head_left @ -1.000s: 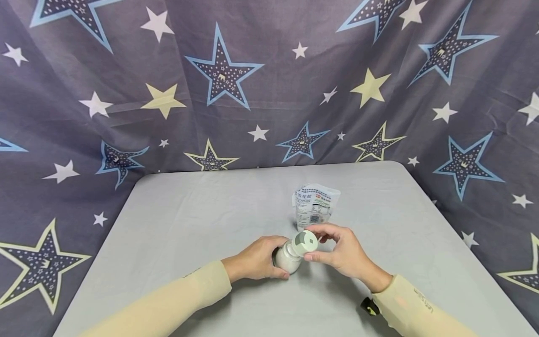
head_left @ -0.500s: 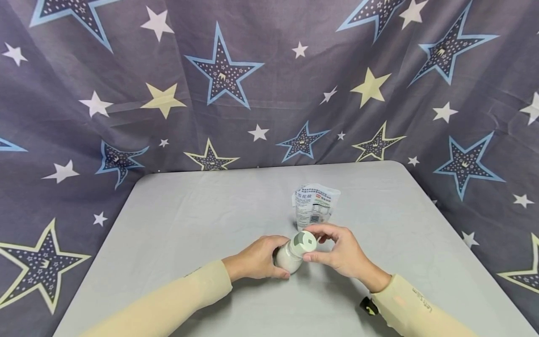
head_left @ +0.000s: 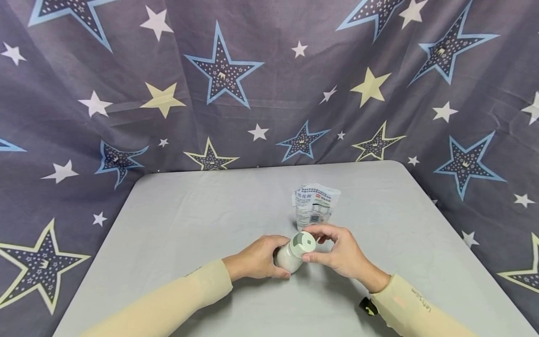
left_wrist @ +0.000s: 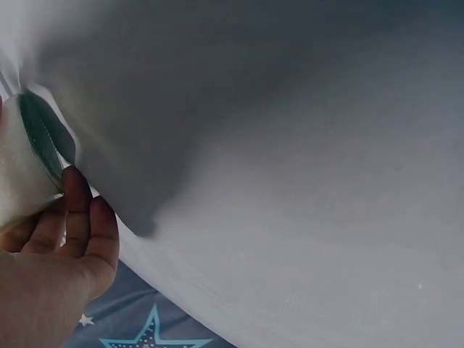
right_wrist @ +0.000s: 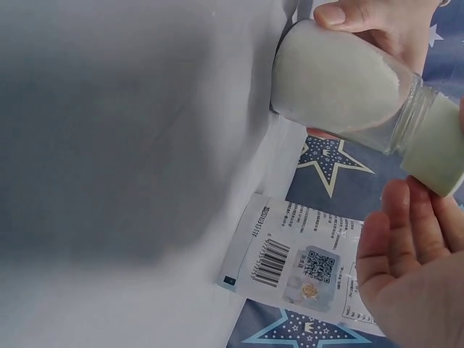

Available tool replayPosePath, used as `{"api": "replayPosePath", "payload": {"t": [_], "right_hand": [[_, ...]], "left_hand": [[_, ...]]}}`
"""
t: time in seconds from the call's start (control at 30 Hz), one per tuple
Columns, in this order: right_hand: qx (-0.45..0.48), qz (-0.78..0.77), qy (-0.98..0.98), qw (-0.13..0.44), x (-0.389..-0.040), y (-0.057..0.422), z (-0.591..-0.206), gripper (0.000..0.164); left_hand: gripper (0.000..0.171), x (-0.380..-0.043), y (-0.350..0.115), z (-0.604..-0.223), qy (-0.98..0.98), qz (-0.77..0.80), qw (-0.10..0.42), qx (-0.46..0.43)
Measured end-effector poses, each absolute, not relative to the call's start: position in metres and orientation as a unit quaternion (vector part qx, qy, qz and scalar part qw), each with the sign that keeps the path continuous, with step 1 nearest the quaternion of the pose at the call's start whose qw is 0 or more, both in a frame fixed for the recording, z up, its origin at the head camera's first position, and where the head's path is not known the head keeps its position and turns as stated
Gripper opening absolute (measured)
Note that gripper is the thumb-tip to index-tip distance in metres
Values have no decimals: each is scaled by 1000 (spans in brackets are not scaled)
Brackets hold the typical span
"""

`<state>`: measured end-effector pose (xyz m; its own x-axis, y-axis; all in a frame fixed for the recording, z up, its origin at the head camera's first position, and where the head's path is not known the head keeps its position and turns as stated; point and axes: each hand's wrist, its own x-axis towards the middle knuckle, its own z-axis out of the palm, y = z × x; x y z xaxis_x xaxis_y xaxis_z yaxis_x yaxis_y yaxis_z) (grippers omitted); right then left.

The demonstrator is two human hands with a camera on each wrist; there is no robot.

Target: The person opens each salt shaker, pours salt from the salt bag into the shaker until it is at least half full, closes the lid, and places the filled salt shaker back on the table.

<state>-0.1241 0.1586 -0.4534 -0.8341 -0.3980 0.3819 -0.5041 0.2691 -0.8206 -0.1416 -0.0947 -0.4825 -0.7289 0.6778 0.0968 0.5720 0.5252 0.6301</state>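
Note:
A clear glass jar (head_left: 288,260) of white granules leans toward the right on the table. My left hand (head_left: 258,257) grips its body from the left side, with the thumb toward the front. On the jar's neck sits a pale green cap (head_left: 304,243). My right hand (head_left: 343,252) pinches this cap between thumb and fingers. In the right wrist view, threads of the glass neck show below the cap (right_wrist: 435,145), and granules fill most of the jar (right_wrist: 333,76). The left wrist view catches only part of the jar (left_wrist: 22,159) beside the curled left fingers.
Right behind the jar stands a printed white pouch (head_left: 315,206) with a barcode and QR code. A grey cloth covers the table (head_left: 202,206). A star-patterned curtain (head_left: 261,84) hangs behind and at both sides.
The cap has shifted slightly left and down, nearer the jar's body, with the right fingers still on it. The left hand keeps its grip in nearly the same place.

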Motion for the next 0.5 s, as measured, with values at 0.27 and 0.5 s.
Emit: {"api": "replayPosePath", "payload": {"t": [0.27,0.5], "right_hand": [[290,527,-798,49,-124,158,-455,51],[288,519,-803,49,-123,157,-456,52]], "left_hand": [[56,-142,-94,-481,868,327,74,366],[57,-141,-93,-479,870,321,74,366]]}}
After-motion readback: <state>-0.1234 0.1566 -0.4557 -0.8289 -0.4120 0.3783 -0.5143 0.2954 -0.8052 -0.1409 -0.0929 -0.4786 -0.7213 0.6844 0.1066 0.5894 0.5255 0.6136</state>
